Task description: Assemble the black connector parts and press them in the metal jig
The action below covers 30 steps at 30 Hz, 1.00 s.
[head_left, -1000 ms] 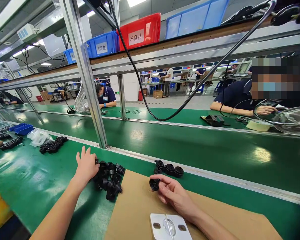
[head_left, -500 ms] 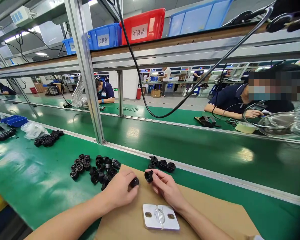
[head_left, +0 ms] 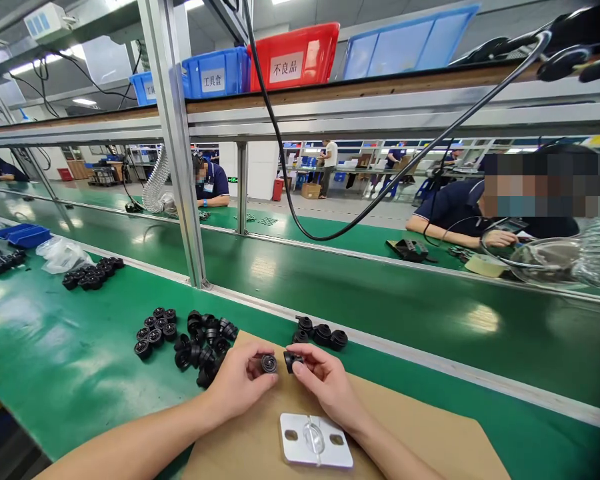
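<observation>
Between the thumb and fingers of my left hand (head_left: pixel 245 377) is a round black part (head_left: pixel 269 363), its ringed face turned up toward the camera. Close to its right, my right hand (head_left: pixel 323 380) pinches another black part (head_left: pixel 293 361), held on its side. A narrow gap separates the two parts. Both hands are over a brown board (head_left: pixel 400 427). Below them on the board lies a white plate (head_left: pixel 293 453) with a round clear centre and two slots. A pile of black parts (head_left: pixel 207 337) lies just left of my left hand.
Upright round black parts (head_left: pixel 155 331) stand in a group farther left. Several black parts (head_left: pixel 323 335) sit behind my right hand by the metal rail (head_left: pixel 430 370). A metal post (head_left: pixel 180 167) rises at the back. A black cable (head_left: pixel 300 227) hangs ahead. People work across the bench.
My left hand has turned its black part so the ringed face shows. My right hand has tilted its part sideways, and its open end no longer faces the camera. The view has shifted slightly.
</observation>
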Each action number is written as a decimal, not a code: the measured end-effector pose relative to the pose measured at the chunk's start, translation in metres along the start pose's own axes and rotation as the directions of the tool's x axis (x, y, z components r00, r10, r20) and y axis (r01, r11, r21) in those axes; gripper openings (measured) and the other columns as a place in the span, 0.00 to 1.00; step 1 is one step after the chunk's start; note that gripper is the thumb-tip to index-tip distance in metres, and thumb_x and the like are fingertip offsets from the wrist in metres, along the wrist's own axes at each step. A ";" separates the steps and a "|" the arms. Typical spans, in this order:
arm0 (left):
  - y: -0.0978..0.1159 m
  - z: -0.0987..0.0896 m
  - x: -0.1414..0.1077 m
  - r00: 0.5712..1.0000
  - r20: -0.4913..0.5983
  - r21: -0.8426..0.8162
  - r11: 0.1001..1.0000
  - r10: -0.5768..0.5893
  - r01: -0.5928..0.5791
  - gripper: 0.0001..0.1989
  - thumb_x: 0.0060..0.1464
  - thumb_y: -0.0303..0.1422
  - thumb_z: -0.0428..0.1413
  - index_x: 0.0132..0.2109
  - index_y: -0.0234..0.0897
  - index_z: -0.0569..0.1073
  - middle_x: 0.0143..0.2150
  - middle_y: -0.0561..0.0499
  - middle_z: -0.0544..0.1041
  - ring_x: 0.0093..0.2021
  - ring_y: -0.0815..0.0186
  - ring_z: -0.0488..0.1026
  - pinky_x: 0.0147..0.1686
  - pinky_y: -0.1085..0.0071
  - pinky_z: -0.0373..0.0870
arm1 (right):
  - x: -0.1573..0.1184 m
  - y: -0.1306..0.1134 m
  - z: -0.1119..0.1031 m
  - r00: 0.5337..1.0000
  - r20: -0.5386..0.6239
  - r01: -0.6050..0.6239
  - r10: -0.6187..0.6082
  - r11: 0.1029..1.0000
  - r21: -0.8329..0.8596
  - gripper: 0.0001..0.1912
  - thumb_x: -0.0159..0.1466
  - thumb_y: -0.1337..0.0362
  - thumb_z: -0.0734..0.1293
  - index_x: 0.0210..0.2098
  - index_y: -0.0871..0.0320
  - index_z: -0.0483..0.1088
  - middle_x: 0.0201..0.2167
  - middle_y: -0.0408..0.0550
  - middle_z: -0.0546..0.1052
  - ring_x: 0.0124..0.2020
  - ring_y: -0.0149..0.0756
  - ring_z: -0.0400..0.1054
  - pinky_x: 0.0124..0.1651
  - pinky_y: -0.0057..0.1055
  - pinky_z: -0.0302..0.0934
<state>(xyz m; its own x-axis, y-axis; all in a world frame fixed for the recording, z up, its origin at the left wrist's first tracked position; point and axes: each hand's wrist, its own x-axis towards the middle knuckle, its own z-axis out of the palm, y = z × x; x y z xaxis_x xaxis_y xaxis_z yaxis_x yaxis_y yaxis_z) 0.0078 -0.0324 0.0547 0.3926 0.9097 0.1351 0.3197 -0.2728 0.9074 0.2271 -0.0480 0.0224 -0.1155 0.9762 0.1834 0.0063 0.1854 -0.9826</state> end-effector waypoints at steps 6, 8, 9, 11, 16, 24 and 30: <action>0.002 -0.002 0.001 0.999 -0.017 -0.162 0.986 -0.037 0.034 0.21 0.52 0.30 0.70 0.53 0.39 0.82 0.50 0.45 0.86 0.47 0.55 0.82 0.44 0.66 0.76 | -0.001 0.002 -0.001 1.000 0.020 -0.009 0.008 1.000 0.026 0.20 0.67 0.48 0.73 0.51 0.53 0.78 0.44 0.51 0.81 0.37 0.39 0.71 0.42 0.35 0.68; 0.000 -0.001 0.001 1.000 0.009 -0.215 0.977 -0.009 0.010 0.17 0.54 0.29 0.68 0.52 0.39 0.83 0.50 0.46 0.86 0.48 0.54 0.82 0.48 0.64 0.77 | -0.001 0.003 -0.001 1.000 0.026 -0.004 0.003 1.000 0.031 0.19 0.67 0.48 0.73 0.51 0.52 0.78 0.44 0.50 0.81 0.37 0.38 0.71 0.42 0.34 0.68; -0.001 0.000 0.001 1.000 0.016 -0.230 0.973 0.010 -0.006 0.16 0.56 0.29 0.67 0.52 0.39 0.83 0.50 0.46 0.86 0.49 0.54 0.82 0.49 0.63 0.77 | -0.001 0.003 -0.001 1.000 0.029 -0.001 0.000 1.000 0.028 0.19 0.67 0.49 0.73 0.51 0.52 0.78 0.43 0.50 0.80 0.37 0.38 0.70 0.42 0.34 0.67; -0.001 0.001 0.001 0.999 0.016 -0.249 0.968 0.045 -0.040 0.16 0.57 0.28 0.66 0.53 0.41 0.83 0.51 0.47 0.86 0.51 0.54 0.82 0.52 0.63 0.77 | -0.001 0.004 -0.001 0.999 0.037 0.002 -0.003 1.000 0.021 0.19 0.67 0.49 0.74 0.52 0.52 0.78 0.42 0.49 0.80 0.37 0.38 0.69 0.41 0.33 0.66; -0.002 0.002 0.002 0.992 0.005 -0.174 0.977 0.124 -0.121 0.19 0.58 0.25 0.66 0.55 0.45 0.83 0.54 0.50 0.86 0.54 0.55 0.81 0.57 0.63 0.75 | -0.001 0.007 -0.001 0.999 0.042 -0.007 0.007 1.000 0.015 0.21 0.66 0.49 0.75 0.52 0.54 0.78 0.40 0.50 0.79 0.36 0.39 0.67 0.40 0.35 0.65; -0.003 0.001 0.003 0.978 -0.004 -0.109 0.972 0.210 -0.210 0.22 0.58 0.24 0.66 0.58 0.45 0.82 0.54 0.48 0.85 0.54 0.55 0.81 0.58 0.61 0.75 | -0.001 0.005 0.000 0.998 0.059 -0.005 0.005 1.000 0.000 0.23 0.63 0.49 0.77 0.52 0.55 0.78 0.35 0.47 0.76 0.33 0.36 0.63 0.37 0.34 0.62; -0.005 -0.001 0.003 0.975 0.008 -0.101 0.971 0.221 -0.219 0.22 0.59 0.23 0.64 0.59 0.46 0.81 0.56 0.47 0.84 0.57 0.54 0.79 0.61 0.58 0.74 | -0.001 0.006 0.001 0.997 0.072 -0.029 0.029 1.000 -0.006 0.23 0.62 0.50 0.77 0.52 0.54 0.78 0.33 0.44 0.73 0.32 0.35 0.61 0.37 0.33 0.59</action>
<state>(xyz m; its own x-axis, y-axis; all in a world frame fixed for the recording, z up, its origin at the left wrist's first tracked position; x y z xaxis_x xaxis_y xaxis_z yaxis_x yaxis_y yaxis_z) 0.0069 -0.0285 0.0509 0.4607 0.8243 0.3289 0.1375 -0.4324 0.8911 0.2266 -0.0474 0.0162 -0.1861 0.9707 0.1519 0.0156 0.1575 -0.9874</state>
